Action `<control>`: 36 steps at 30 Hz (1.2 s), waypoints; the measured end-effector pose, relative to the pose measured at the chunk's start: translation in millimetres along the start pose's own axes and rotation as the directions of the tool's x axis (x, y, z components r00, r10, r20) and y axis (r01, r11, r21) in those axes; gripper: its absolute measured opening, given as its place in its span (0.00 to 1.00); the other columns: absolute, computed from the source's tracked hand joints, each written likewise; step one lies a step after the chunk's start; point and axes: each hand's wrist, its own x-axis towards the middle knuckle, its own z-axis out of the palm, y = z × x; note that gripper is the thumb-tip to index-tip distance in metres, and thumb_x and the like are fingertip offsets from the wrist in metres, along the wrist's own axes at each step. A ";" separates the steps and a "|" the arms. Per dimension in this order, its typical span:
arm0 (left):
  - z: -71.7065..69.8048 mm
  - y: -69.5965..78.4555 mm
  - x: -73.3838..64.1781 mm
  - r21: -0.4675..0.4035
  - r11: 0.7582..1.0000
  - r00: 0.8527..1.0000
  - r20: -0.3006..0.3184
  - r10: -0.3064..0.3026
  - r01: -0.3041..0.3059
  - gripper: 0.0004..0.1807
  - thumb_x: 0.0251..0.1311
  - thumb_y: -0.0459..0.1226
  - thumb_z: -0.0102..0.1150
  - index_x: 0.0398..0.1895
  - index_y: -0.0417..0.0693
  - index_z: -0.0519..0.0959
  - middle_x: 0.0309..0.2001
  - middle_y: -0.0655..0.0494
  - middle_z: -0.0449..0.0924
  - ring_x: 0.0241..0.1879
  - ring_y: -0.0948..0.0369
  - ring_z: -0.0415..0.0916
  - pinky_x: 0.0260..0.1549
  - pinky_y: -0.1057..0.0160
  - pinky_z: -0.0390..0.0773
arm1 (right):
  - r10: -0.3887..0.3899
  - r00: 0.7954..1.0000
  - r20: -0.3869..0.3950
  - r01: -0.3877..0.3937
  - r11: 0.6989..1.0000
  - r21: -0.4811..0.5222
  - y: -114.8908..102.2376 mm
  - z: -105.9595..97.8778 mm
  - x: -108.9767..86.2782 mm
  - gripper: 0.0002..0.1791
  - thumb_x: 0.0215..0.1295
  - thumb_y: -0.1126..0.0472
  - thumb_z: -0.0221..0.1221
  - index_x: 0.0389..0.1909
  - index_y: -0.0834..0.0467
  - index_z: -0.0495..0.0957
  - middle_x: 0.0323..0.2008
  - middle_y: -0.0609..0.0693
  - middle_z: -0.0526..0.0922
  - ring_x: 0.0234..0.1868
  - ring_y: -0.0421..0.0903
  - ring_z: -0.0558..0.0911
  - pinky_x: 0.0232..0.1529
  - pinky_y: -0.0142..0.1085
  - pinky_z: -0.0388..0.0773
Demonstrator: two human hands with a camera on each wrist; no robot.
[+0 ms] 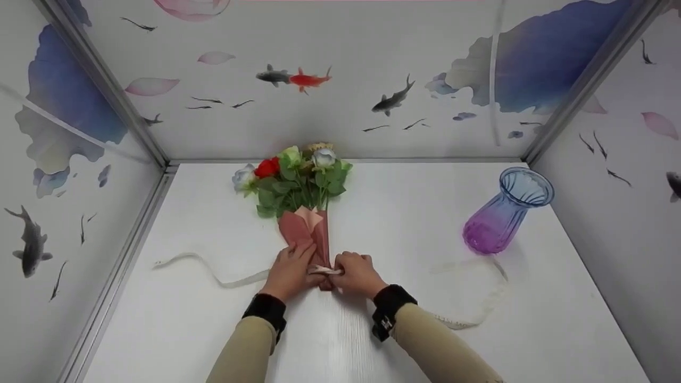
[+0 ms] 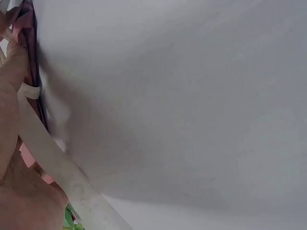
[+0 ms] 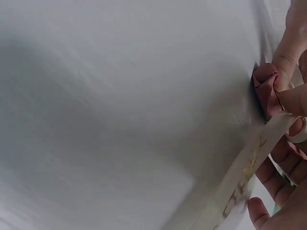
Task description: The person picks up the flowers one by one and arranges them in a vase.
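A bouquet of artificial-looking flowers [image 1: 287, 183], red, white and pale green with leaves, lies on the table, its stems wrapped in dusky-pink paper [image 1: 298, 226]. My left hand [image 1: 290, 272] grips the lower wrapping, fingers over the paper and thumb near its narrow end. Around that narrow part passes a cream ribbon [image 1: 242, 281], which the right hand [image 1: 357, 274] pinches with curled fingers at the wrapping's right side. Gold lettering shows on the ribbon [image 3: 249, 165] in the right wrist view. In the left wrist view a ribbon loop [image 2: 31, 91] crosses the paper. Fingers partly hide the crossing.
A blue-to-purple glass vase [image 1: 508, 210] stands at the right of the white table [image 1: 213, 330]. Ribbon tails spread out to both sides, one curving below the vase. Printed panels [image 1: 340, 117] with metal corner posts enclose the back and sides.
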 end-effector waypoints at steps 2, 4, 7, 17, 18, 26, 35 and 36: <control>-1.3 0.4 -0.1 -0.003 1.000 1.000 -0.004 0.005 -0.005 0.45 0.59 0.56 0.69 0.73 0.39 0.69 0.73 0.44 0.67 0.71 0.34 0.61 0.69 0.37 0.62 | 0.012 1.000 -0.009 -0.011 0.999 0.043 5.0 -3.8 -1.2 0.13 0.60 0.58 0.65 0.22 0.53 0.72 0.23 0.42 0.70 0.28 0.43 0.71 0.46 0.51 0.67; -2.4 0.8 -0.3 -0.011 1.000 1.000 -0.002 0.008 -0.008 0.45 0.59 0.56 0.70 0.73 0.39 0.68 0.73 0.43 0.67 0.71 0.34 0.61 0.69 0.37 0.62 | 0.019 0.999 -0.028 -0.017 0.998 0.069 10.7 -7.5 -2.6 0.11 0.60 0.59 0.64 0.22 0.54 0.72 0.24 0.42 0.69 0.28 0.42 0.70 0.43 0.48 0.66; -3.3 1.0 -0.2 -0.030 1.000 1.000 -0.001 0.006 -0.006 0.45 0.60 0.55 0.70 0.73 0.39 0.68 0.73 0.43 0.67 0.71 0.33 0.61 0.69 0.37 0.61 | 0.033 0.997 -0.063 -0.027 0.995 0.094 19.8 -13.6 -4.9 0.10 0.59 0.62 0.63 0.23 0.55 0.72 0.24 0.42 0.68 0.28 0.42 0.68 0.39 0.44 0.67; 0.1 -0.4 1.2 0.004 1.000 1.000 0.012 0.001 -0.001 0.45 0.61 0.57 0.67 0.74 0.39 0.68 0.74 0.43 0.66 0.72 0.35 0.60 0.71 0.40 0.59 | 0.247 0.956 -0.160 -0.196 0.939 0.282 51.7 -44.9 -14.1 0.12 0.63 0.67 0.58 0.24 0.55 0.66 0.21 0.44 0.63 0.27 0.44 0.66 0.32 0.37 0.63; 0.4 -0.5 1.3 0.009 1.000 1.000 0.016 -0.004 0.004 0.45 0.61 0.57 0.67 0.74 0.39 0.68 0.74 0.44 0.66 0.72 0.35 0.60 0.71 0.40 0.59 | 0.275 0.947 -0.169 -0.216 0.929 0.302 55.2 -48.6 -15.5 0.11 0.64 0.67 0.58 0.25 0.56 0.67 0.21 0.44 0.63 0.26 0.43 0.66 0.31 0.37 0.63; -0.8 0.2 -0.6 0.006 1.000 1.000 0.024 -0.007 0.007 0.44 0.61 0.56 0.67 0.73 0.39 0.68 0.74 0.43 0.67 0.72 0.35 0.60 0.71 0.40 0.60 | 0.416 0.892 -0.176 -0.312 0.849 0.427 80.5 -74.7 -25.9 0.11 0.73 0.63 0.54 0.29 0.57 0.66 0.21 0.47 0.69 0.20 0.42 0.72 0.24 0.34 0.68; -0.4 1.0 1.4 0.002 1.000 0.999 0.036 -0.020 0.020 0.45 0.62 0.57 0.66 0.74 0.39 0.67 0.75 0.44 0.65 0.72 0.35 0.59 0.71 0.40 0.59 | 0.487 0.862 -0.142 -0.339 0.762 0.551 98.3 -97.4 -32.1 0.07 0.72 0.65 0.53 0.33 0.59 0.68 0.19 0.48 0.70 0.16 0.41 0.70 0.22 0.34 0.68; -0.2 1.0 1.7 0.001 1.000 0.999 0.038 -0.022 0.022 0.45 0.62 0.57 0.66 0.74 0.39 0.67 0.75 0.44 0.65 0.73 0.35 0.59 0.71 0.40 0.59 | 0.494 0.859 -0.137 -0.341 0.751 0.566 100.1 -100.1 -32.6 0.06 0.72 0.65 0.53 0.33 0.60 0.68 0.18 0.48 0.71 0.16 0.42 0.71 0.21 0.34 0.68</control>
